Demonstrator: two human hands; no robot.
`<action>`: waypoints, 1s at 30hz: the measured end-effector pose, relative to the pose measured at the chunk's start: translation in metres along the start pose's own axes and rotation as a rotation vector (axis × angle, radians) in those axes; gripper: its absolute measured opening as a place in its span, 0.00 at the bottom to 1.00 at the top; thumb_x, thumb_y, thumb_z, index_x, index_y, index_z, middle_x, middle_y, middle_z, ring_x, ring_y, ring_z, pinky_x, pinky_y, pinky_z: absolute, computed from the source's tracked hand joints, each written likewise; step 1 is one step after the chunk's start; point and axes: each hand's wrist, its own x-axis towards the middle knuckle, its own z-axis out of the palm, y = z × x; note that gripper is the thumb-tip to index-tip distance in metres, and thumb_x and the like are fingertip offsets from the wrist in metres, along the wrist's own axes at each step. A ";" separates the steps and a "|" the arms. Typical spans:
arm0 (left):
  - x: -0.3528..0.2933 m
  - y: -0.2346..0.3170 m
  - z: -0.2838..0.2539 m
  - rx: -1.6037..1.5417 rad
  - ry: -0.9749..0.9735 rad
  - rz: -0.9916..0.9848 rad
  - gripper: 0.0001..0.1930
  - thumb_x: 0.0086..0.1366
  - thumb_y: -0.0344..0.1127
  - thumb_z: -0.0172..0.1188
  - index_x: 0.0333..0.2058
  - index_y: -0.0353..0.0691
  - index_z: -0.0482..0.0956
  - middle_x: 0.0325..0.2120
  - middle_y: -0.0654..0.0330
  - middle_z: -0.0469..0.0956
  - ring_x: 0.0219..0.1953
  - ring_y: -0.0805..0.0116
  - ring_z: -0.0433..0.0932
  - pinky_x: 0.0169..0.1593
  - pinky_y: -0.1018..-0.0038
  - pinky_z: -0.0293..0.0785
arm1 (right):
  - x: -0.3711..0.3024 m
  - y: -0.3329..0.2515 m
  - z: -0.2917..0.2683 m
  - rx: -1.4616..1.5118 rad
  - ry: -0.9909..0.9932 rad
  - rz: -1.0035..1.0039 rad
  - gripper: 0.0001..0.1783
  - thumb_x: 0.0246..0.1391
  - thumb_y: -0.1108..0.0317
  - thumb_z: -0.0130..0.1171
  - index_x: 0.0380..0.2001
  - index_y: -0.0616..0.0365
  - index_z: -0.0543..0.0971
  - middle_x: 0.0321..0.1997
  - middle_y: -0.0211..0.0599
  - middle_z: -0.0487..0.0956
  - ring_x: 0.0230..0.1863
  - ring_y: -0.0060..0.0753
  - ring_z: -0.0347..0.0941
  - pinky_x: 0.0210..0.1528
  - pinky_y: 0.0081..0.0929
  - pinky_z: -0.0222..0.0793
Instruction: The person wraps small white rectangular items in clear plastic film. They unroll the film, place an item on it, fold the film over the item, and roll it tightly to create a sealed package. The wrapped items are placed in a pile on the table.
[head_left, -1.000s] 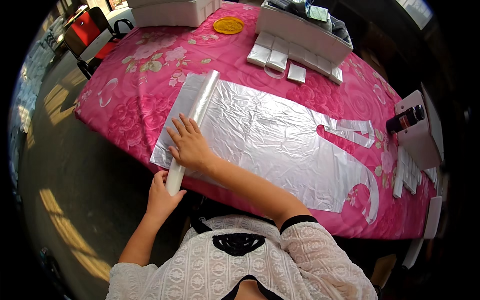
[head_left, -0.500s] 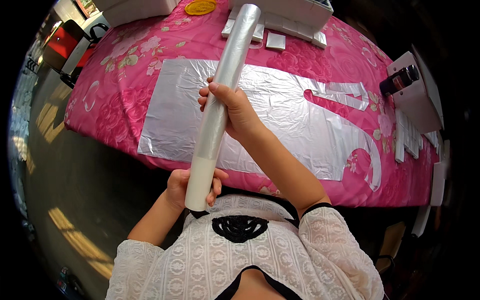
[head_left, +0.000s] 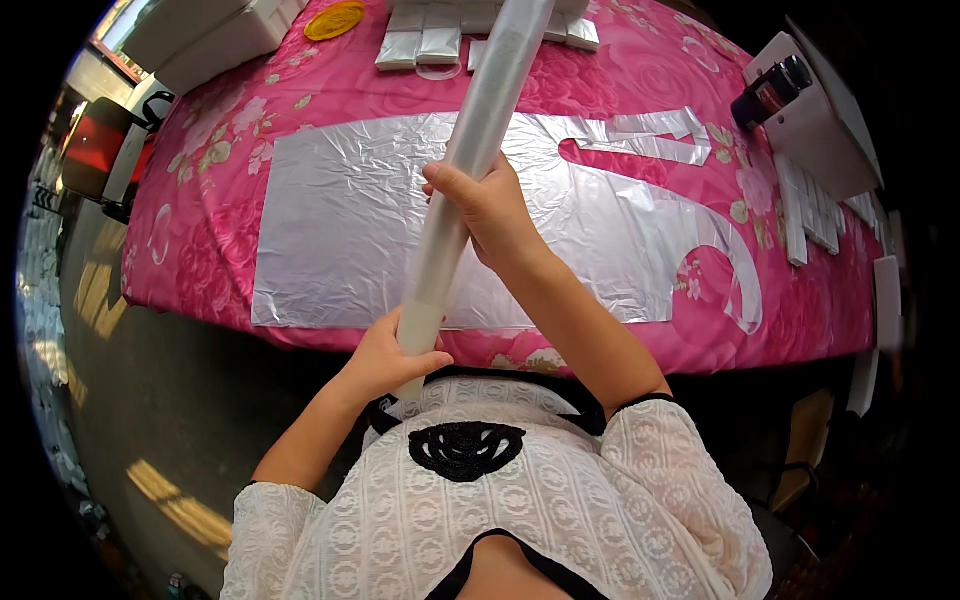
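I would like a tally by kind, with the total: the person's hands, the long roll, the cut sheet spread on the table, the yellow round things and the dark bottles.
Hands: 2 (left hand, right hand)
Long roll: 1
Cut sheet: 1
Yellow disc: 1
Dark bottle: 1
Total: 6

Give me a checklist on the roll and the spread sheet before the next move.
1. Both hands on the roll: ok; left hand grips near the lower end, right hand farther up.
2. Roll held above the plastic sheet: ok, it appears raised over it.
3. Sheet smooth: not ok, creases show across it.
4. Flat packets apart from the sheet: ok, they lie beyond its far edge.
5. Roll's far end in order: cannot tell, the picture cuts it off.
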 end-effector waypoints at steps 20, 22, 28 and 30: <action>-0.001 -0.039 -0.013 -0.473 -0.221 -0.242 0.28 0.58 0.58 0.52 0.43 0.36 0.68 0.22 0.62 0.71 0.19 0.75 0.71 0.23 0.79 0.70 | -0.004 0.054 -0.038 0.020 0.166 0.097 0.27 0.42 0.62 0.64 0.41 0.65 0.64 0.32 0.37 0.73 0.33 0.26 0.71 0.35 0.24 0.68; -0.009 -0.046 -0.021 -0.502 -0.322 -0.313 0.29 0.56 0.59 0.54 0.42 0.37 0.69 0.21 0.62 0.71 0.18 0.76 0.71 0.22 0.80 0.70 | 0.018 0.052 -0.075 -0.040 0.279 0.049 0.28 0.44 0.62 0.63 0.44 0.66 0.64 0.32 0.37 0.73 0.31 0.22 0.70 0.32 0.21 0.67; -0.030 -0.074 -0.021 -0.514 -0.380 -0.386 0.32 0.50 0.61 0.60 0.41 0.37 0.70 0.20 0.64 0.71 0.17 0.77 0.70 0.21 0.81 0.69 | 0.035 0.015 -0.137 -0.499 0.314 0.011 0.19 0.50 0.59 0.58 0.41 0.60 0.73 0.31 0.29 0.75 0.25 0.14 0.66 0.24 0.14 0.62; -0.031 -0.078 -0.019 -0.515 -0.379 -0.373 0.32 0.50 0.61 0.60 0.42 0.37 0.70 0.20 0.64 0.71 0.18 0.78 0.70 0.22 0.82 0.68 | 0.029 0.001 -0.133 -0.524 0.171 0.167 0.17 0.51 0.58 0.57 0.39 0.59 0.75 0.30 0.27 0.75 0.22 0.12 0.65 0.23 0.15 0.61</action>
